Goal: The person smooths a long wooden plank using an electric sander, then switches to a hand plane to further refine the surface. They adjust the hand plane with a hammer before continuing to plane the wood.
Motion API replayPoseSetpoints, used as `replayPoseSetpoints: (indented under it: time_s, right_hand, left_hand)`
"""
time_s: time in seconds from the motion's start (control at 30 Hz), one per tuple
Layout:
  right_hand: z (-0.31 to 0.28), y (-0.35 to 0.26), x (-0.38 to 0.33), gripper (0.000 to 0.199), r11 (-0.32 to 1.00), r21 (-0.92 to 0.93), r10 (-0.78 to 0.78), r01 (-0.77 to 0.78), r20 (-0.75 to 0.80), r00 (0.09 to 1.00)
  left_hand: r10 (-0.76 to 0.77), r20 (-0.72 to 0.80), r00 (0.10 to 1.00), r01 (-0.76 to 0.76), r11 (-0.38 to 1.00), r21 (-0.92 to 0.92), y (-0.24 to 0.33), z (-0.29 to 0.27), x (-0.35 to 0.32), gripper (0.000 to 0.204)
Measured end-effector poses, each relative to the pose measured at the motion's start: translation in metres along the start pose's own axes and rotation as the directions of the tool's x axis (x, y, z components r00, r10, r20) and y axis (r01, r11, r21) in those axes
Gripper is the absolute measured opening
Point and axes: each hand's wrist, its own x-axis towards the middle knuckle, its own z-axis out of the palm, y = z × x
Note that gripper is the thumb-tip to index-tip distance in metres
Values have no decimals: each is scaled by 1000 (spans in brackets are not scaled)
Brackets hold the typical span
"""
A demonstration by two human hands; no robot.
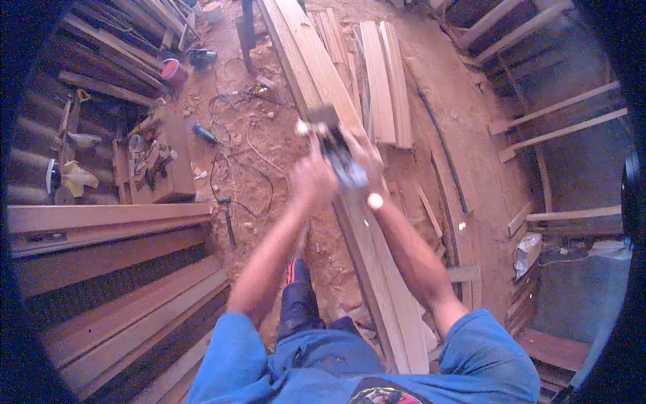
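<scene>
Head view shows both our hands on a dark planer [342, 158] sitting on the long plank [377, 269]: left hand [313, 176] wraps its near end, right hand [365, 156] its far side, fingers clamped, probably to keep it flat. Stacked boards [385, 81] lie just beyond, perhaps within reach on purpose.

Stacked planks [387, 81], red bucket [173, 70], cluttered workbench [168, 168], black cables [232, 175].

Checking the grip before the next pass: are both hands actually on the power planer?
Touching. The head view shows the left hand and the right hand closed around the power planer.
</scene>
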Motion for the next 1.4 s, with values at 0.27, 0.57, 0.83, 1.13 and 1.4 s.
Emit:
replayPoseSetpoints:
  time_s: [0.27, 0.57, 0.83, 1.13, 1.4]
  right_hand:
    - [-131, -68, -238, 66, 970, -210, 163, -120, 200, 966]
    - [26, 15, 74, 67, 989, -142, 45, -36, 61, 997]
    - [129, 42, 345, 71, 984, -151, 100, -90, 56, 993]
    - [110, 46, 258, 65, 999, -20, 27, -27, 0, 1000]
    - [-44, -32, -52, 85, 990, -139, 32, -17, 111, 993]
  left_hand:
    - [-74, 295, 953, 141, 967, -213, 79, 18, -267, 85]
    - [-29, 6, 1000, 29, 995, -100, -20, -9, 74, 86]
    - [74, -60, 995, -78, 995, -68, -70, -91, 333, 113]
    - [111, 14, 994, -111, 994, 17, -55, -67, 250, 119]
    - [57, 146, 988, -33, 985, -167, 22, -9, -71, 87]
